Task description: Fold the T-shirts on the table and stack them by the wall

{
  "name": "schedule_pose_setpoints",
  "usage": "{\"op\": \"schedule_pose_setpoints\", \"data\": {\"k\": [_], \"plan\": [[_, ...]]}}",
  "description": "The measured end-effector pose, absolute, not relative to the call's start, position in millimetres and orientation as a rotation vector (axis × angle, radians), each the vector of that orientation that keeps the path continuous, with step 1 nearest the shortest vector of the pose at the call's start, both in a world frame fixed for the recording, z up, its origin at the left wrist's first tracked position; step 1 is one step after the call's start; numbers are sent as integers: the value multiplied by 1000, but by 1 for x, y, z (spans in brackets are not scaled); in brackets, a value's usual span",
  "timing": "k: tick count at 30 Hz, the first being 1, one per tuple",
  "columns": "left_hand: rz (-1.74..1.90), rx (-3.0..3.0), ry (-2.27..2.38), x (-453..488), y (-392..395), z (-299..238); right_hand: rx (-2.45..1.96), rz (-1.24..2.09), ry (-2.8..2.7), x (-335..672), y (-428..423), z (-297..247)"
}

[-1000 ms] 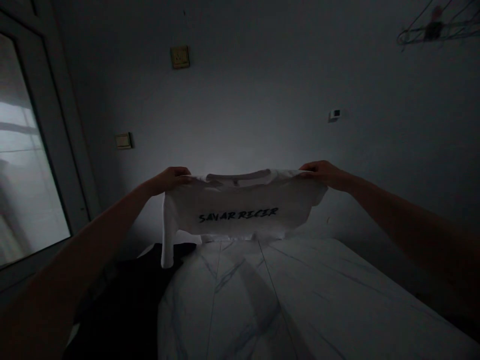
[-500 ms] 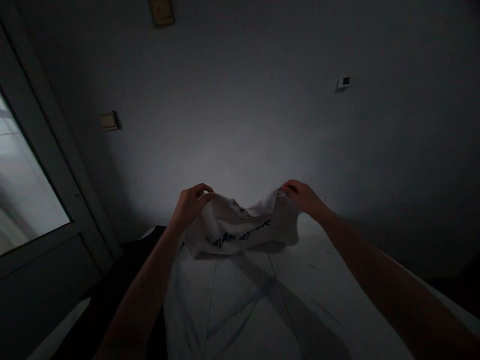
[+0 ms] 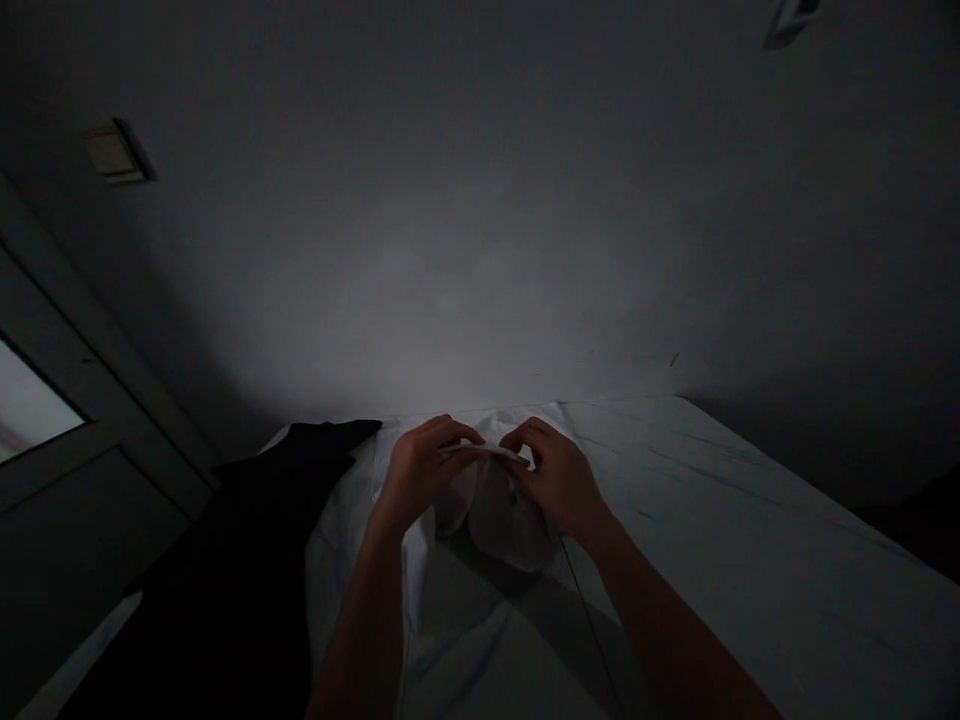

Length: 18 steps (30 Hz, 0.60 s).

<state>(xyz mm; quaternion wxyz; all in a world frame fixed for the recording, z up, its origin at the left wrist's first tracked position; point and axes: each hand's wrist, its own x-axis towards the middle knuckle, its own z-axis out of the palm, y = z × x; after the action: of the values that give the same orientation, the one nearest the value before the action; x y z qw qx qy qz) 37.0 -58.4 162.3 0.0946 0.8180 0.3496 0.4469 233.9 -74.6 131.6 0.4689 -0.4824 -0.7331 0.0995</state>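
Observation:
A white shirt (image 3: 506, 520) hangs in folds over the middle of the pale marbled table (image 3: 720, 520). My left hand (image 3: 420, 470) pinches its upper edge between thumb and fingers. Close by on the right, my right hand (image 3: 559, 475) grips the same edge, with only a short stretch of cloth between the two. Part of the white fabric lies on the table behind and to the left of my hands. The lettering on the shirt does not show now.
Black cloth (image 3: 232, 560) covers the table's left side. A plain wall (image 3: 480, 220) rises behind the table, carrying a light switch (image 3: 114, 152) and a small device (image 3: 791, 18). At the left stands a door (image 3: 97, 500) with a glass pane.
My hands have come together from wide apart and lowered, bringing the shirt's held points close to each other. The dark lettering has gone out of sight. The camera has tilted down.

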Motion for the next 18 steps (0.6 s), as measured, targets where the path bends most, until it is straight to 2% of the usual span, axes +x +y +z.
{"op": "schedule_pose_setpoints", "data": {"k": [5,10,18], "plan": [[1195,2431,1063,25,-53,171,-1131,272,-1773,244,-66,131],[1035,2542,1020,30,-50,168,-1168,493,-1782,252,-61,131],[1259,2701,1055,40,-40,153,-1026,1037,-1798,253,-48,125]]}}
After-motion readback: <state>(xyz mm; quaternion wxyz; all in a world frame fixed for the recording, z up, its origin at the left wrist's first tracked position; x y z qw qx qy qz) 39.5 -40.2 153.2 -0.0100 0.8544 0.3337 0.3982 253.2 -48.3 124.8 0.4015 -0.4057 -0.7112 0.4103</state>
